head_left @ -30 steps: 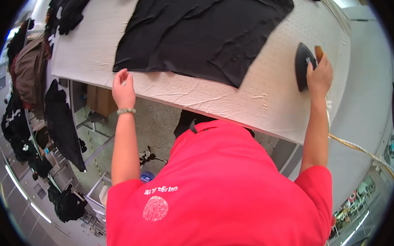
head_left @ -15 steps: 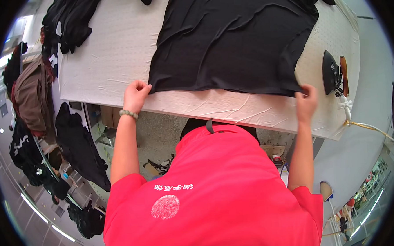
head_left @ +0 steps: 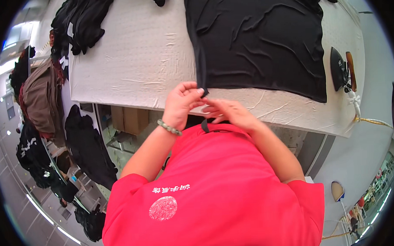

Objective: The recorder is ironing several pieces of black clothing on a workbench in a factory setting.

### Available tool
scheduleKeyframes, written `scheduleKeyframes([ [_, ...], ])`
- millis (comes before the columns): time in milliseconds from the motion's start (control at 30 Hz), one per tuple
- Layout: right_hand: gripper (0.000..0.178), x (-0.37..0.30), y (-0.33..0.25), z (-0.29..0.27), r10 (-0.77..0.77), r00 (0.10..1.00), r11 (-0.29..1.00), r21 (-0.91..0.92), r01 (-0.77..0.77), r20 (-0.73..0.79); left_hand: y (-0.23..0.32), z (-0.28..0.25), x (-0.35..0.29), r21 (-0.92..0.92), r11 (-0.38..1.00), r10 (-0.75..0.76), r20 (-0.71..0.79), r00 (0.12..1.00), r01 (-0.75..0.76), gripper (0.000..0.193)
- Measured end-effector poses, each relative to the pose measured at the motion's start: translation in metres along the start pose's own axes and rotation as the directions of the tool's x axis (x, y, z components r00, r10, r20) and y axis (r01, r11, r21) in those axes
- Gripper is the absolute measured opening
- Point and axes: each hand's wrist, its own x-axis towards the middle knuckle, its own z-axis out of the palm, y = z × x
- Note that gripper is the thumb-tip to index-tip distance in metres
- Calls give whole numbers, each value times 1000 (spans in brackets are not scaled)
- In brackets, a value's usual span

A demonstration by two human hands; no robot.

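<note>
A black garment (head_left: pixel 259 41) lies spread flat on a white padded ironing table (head_left: pixel 137 59). My left hand (head_left: pixel 181 104), with a bead bracelet on its wrist, pinches the garment's near left corner at the table's front edge. My right hand (head_left: pixel 229 112) is right beside it, fingers stretched toward the same corner and holding nothing that I can see. A dark iron (head_left: pixel 339 69) rests on the table to the right of the garment, away from both hands. My red shirt fills the lower part of the view.
A heap of black clothes (head_left: pixel 85 20) lies at the table's far left end. More dark and brown garments (head_left: pixel 37 99) hang on racks to the left. A cardboard box (head_left: pixel 128 119) sits under the table. A yellowish cord (head_left: pixel 373 122) runs off the table's right end.
My right hand left the iron, then both hands took the garment's near edge far apart. Now both hands have come together at the near left corner.
</note>
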Motion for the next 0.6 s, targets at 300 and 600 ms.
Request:
scheduleKeyframes([
  [300,27,46,-16,70,-194,820,888,259,381,-539,51,-47,82,226,974,-38,222,974,-14,30],
  [600,17,-14,-67,69,-76,519,842,224,490,-852,208,42,366,-109,989,-50,377,925,98,38],
])
